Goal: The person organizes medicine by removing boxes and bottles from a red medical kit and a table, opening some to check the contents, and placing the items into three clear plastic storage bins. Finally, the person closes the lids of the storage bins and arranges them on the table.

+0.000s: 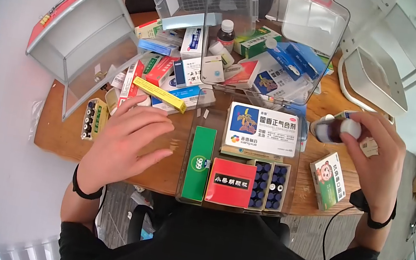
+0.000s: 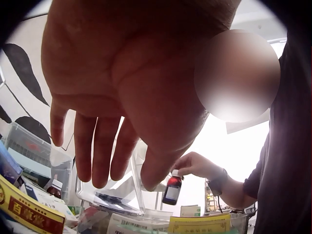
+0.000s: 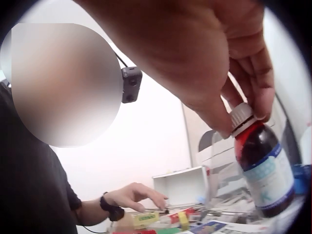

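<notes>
Filling much of the head view: 1 wood table [image 1: 59, 130]. Next size down, 1 clear bin [image 1: 212, 110] at ctr., lid up; 1 silver/red case [image 1: 95, 12], far L. Jumbled pile of meds [image 1: 190, 69] behind, overlaps too much for exact ct.

Hands, 2. L hand [image 1: 129, 139]: fingers spread, nothing held, just beside a slim yellow box [image 1: 159, 94]. R hand [image 1: 381, 148]: over table's R side, pinching the bottle [image 1: 332, 130] at its cap [image 1: 350, 128], thumb + fingers. So bottle is right at R fingertips, well apart from L hand, w/ the bin's contents approx. between.

Boxes: in bin, 1 white/blue box [image 1: 263, 130] on top, w/ at least 1 more under it; 1 red box [image 1: 230, 182]; 1 green box [image 1: 199, 161]. On table R, 1 cartoon-face box [image 1: 327, 180], near the bottle. Vial trays: 2 in bin [image 1: 268, 187], blue caps mostly; 1 at table L [image 1: 94, 119].

Brown bottles: 2, incl. 1 in the pile [image 1: 226, 36]. Held one, per R wrist view: dark red-brown, tilted, white/blue label w/ "K", ridged white cap.
</notes>
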Motion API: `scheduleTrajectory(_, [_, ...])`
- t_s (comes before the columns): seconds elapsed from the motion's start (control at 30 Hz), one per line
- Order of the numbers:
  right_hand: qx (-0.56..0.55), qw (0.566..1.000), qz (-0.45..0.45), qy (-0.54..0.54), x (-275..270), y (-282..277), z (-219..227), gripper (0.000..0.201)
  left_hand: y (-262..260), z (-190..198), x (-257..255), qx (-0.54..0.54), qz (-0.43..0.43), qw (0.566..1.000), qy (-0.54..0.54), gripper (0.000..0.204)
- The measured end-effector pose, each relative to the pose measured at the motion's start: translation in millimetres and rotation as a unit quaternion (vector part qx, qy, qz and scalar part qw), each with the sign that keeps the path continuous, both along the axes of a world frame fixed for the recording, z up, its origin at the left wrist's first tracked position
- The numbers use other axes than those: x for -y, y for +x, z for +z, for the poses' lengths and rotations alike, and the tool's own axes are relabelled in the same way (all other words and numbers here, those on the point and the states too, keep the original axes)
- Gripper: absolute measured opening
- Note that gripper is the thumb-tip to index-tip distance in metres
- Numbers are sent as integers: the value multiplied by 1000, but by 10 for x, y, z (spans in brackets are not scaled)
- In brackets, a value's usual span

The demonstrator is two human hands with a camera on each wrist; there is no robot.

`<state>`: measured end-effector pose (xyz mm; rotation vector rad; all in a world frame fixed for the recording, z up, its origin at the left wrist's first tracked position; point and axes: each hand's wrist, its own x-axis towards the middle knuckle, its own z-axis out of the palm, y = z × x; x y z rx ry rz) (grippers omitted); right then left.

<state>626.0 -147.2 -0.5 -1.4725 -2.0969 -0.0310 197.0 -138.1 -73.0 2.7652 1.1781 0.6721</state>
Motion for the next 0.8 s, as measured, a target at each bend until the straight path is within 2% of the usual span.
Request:
scheduleTrajectory(0.03, [0, 1000, -1, 0, -17, -153, 31, 27, 0, 1, 2, 0, -1, 1000, 0, 42])
scheduleTrajectory(0.1, [-43, 991, 124, 3, -128, -485, 119, 34, 7, 6, -4, 6, -7, 1000, 10, 43])
scheduleTrajectory(0.23, [-40, 952, 302, -6, -615, -1038, -155, 29, 9, 2, 50, 11, -13, 1000, 9, 43])
scheduleTrajectory(0.43, [79, 936, 339, -61, -1024, -1543, -775, 28, -87, -64, 179, 28, -10, 999, -11, 43])
scheduleTrajectory(0.53, [91, 934, 335, -90, -1108, -1621, -976, 28, -123, -98, 179, 27, -14, 999, -17, 43])
scheduleTrajectory(0.7, [123, 925, 335, -128, -1083, -1516, -766, 25, -101, -106, 125, 21, -21, 999, -16, 43])
scheduleTrajectory(0.77, [101, 948, 291, -82, -1011, -1448, -649, 25, -65, -78, 52, 25, -21, 999, -8, 43])
scheduleTrajectory(0.8, [67, 952, 299, -18, -949, -1343, -499, 26, -40, -53, 12, 28, -14, 1000, -2, 42])
